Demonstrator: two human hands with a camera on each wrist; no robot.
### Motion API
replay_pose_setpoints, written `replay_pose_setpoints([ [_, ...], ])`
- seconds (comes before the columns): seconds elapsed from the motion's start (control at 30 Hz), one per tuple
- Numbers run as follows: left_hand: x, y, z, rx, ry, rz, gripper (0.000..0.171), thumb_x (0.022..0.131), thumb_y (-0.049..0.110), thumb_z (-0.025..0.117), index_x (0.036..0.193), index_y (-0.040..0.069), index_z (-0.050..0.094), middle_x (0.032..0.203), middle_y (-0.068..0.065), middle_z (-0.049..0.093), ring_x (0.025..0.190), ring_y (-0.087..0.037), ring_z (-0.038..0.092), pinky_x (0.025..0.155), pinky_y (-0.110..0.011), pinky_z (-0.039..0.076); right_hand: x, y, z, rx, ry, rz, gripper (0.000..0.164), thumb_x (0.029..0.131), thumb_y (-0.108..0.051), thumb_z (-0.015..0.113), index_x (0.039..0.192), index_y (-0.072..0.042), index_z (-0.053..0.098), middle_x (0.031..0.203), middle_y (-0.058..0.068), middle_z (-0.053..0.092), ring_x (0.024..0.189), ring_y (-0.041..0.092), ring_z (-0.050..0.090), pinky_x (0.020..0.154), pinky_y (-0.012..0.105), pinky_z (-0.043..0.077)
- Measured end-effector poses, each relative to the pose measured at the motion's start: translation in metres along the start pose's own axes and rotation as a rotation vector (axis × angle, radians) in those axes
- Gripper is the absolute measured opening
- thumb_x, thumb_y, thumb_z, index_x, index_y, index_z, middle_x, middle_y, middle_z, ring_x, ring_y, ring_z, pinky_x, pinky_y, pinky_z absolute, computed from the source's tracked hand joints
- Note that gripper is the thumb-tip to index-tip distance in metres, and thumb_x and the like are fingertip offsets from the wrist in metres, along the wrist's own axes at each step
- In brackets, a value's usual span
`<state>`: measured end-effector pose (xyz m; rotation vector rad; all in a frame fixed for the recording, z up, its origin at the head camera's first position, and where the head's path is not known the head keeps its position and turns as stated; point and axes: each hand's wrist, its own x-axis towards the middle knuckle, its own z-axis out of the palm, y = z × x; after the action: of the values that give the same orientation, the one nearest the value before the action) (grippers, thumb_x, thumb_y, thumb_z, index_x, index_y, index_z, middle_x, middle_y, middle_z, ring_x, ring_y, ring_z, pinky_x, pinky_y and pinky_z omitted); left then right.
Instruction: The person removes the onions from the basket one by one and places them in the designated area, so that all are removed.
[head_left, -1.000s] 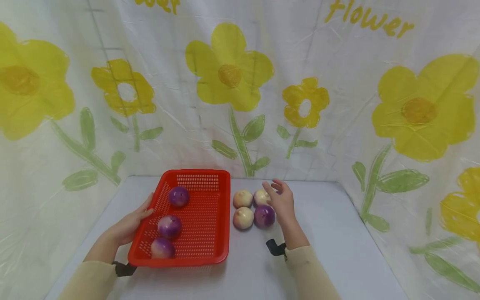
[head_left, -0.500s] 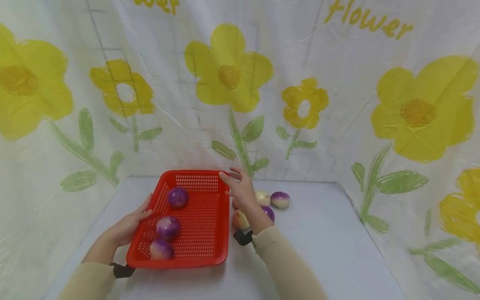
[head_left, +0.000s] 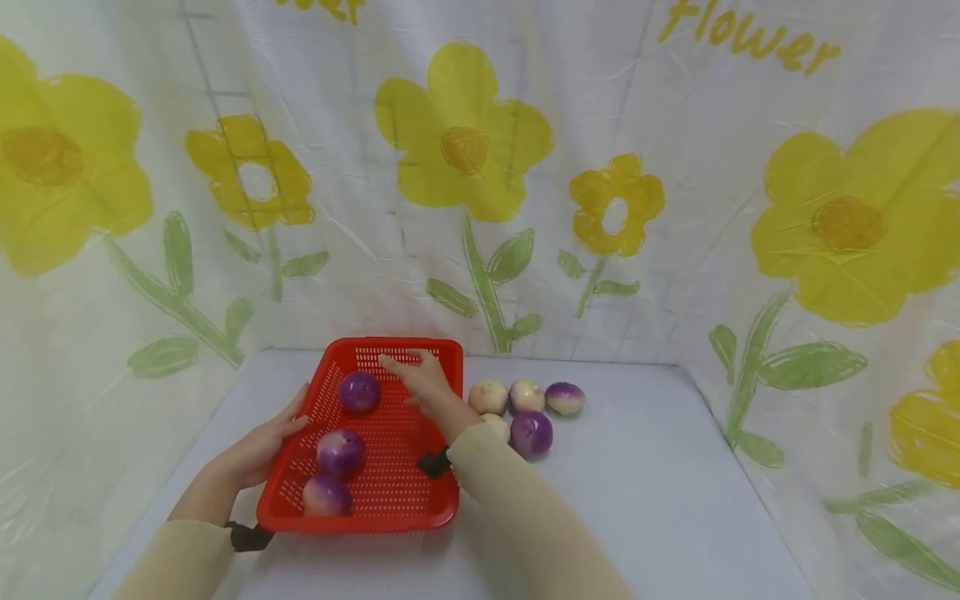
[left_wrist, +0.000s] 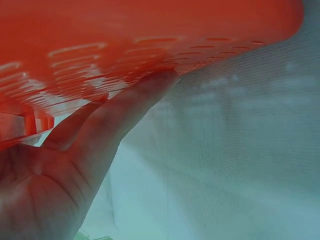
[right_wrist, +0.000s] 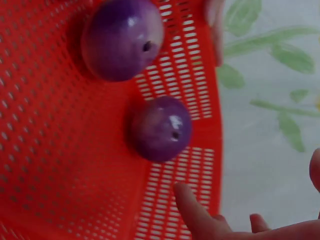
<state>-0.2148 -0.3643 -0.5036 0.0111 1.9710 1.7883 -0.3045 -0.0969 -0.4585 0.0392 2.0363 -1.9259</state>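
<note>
A red perforated plastic basket point(head_left: 397, 521) stands left of centre in the head view. My left hand point(head_left: 255, 450) holds its left side, thumb at the rim; in the left wrist view, fingers point(left_wrist: 135, 102) lie along the underside. Three purple-and-white turnips sit along the basket's left: a far one point(head_left: 360, 392), a middle one point(head_left: 341, 452) and a near one point(head_left: 327, 496). Over the far part of the basket reaches my right hand point(head_left: 426, 383), fingers spread, holding nothing. In the right wrist view, its fingertip point(right_wrist: 184, 192) is apart from the nearest turnip point(right_wrist: 162, 130).
Several more turnips are grouped on the white table point(head_left: 637, 483) right of the basket. A purple turnip point(head_left: 532, 434) lies nearest, a purple-topped one point(head_left: 565, 398) farthest right, and a pale one point(head_left: 488, 397) close to the basket. A flower-printed curtain point(head_left: 675, 292) hangs behind.
My right hand has moved left from above the grouped turnips, across the basket's right rim, to over its inside. My left hand and the basket have hardly moved.
</note>
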Motion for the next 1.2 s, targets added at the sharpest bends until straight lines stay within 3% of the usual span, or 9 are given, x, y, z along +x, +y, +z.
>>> replay_pose_setpoints([
  [0.23, -0.004, -0.002, -0.001, -0.01, -0.008, -0.009, 0.062, 0.104, 0.035, 0.03, 0.145, 0.048, -0.014, 0.159, -0.01, -0.016, 0.136, -0.038, 0.034, 0.098, -0.048, 0.048, 0.013, 0.014, 0.029, 0.036, 0.018, 0.13, 0.08, 0.073, -0.057, 0.073, 0.136, -0.018, 0.044, 0.13, 0.007, 0.049, 0.115, 0.028, 0.052, 0.092, 0.054, 0.049],
  [0.47, -0.002, -0.004, -0.001, -0.008, -0.02, 0.0, 0.061, 0.104, 0.036, 0.029, 0.145, 0.048, -0.016, 0.159, -0.013, -0.016, 0.127, -0.025, 0.048, 0.097, -0.048, 0.048, 0.023, 0.022, 0.047, -0.016, -0.012, 0.151, 0.096, 0.069, -0.057, 0.076, 0.146, -0.022, 0.031, 0.139, 0.008, 0.043, 0.115, 0.028, 0.053, 0.098, 0.052, 0.046],
  [0.63, 0.001, -0.004, -0.002, -0.026, -0.036, 0.013, 0.062, 0.104, 0.035, 0.029, 0.144, 0.048, -0.017, 0.158, -0.013, -0.016, 0.121, -0.023, 0.053, 0.096, -0.05, 0.047, 0.027, 0.032, 0.043, -0.099, -0.123, 0.2, 0.11, 0.064, -0.062, 0.076, 0.151, -0.031, 0.016, 0.147, 0.007, 0.037, 0.124, 0.03, 0.048, 0.103, 0.055, 0.04],
  [0.73, 0.002, -0.004, -0.002, -0.038, -0.04, 0.013, 0.062, 0.104, 0.035, 0.029, 0.144, 0.049, -0.016, 0.159, -0.012, -0.016, 0.12, -0.023, 0.054, 0.096, -0.05, 0.047, 0.027, 0.038, 0.046, -0.095, -0.121, 0.206, 0.104, 0.068, -0.061, 0.074, 0.151, -0.028, 0.021, 0.145, 0.007, 0.04, 0.122, 0.03, 0.05, 0.102, 0.053, 0.042],
  [0.9, 0.001, -0.003, 0.0, -0.038, -0.038, 0.006, 0.063, 0.104, 0.036, 0.03, 0.143, 0.05, -0.016, 0.158, -0.012, -0.017, 0.12, -0.024, 0.054, 0.096, -0.049, 0.048, 0.025, 0.043, 0.051, -0.1, -0.033, 0.194, 0.085, 0.079, -0.052, 0.07, 0.148, -0.023, 0.029, 0.142, 0.008, 0.044, 0.121, 0.03, 0.051, 0.102, 0.051, 0.043],
  [1.0, 0.002, -0.003, 0.0, -0.027, -0.045, 0.005, 0.062, 0.104, 0.035, 0.03, 0.144, 0.049, -0.016, 0.158, -0.012, -0.021, 0.124, -0.026, 0.05, 0.096, -0.048, 0.048, 0.023, 0.045, 0.054, -0.108, -0.049, 0.182, 0.078, 0.081, -0.041, 0.072, 0.147, -0.024, 0.033, 0.139, 0.008, 0.047, 0.122, 0.031, 0.051, 0.102, 0.052, 0.043],
  [1.2, 0.002, -0.003, -0.001, -0.028, -0.032, -0.002, 0.061, 0.104, 0.034, 0.029, 0.144, 0.05, -0.015, 0.158, -0.011, -0.018, 0.125, -0.026, 0.05, 0.096, -0.049, 0.048, 0.018, 0.047, 0.059, -0.156, -0.09, 0.154, 0.061, 0.078, -0.028, 0.077, 0.131, -0.012, 0.05, 0.11, 0.006, 0.06, 0.102, 0.025, 0.06, 0.092, 0.048, 0.051],
])
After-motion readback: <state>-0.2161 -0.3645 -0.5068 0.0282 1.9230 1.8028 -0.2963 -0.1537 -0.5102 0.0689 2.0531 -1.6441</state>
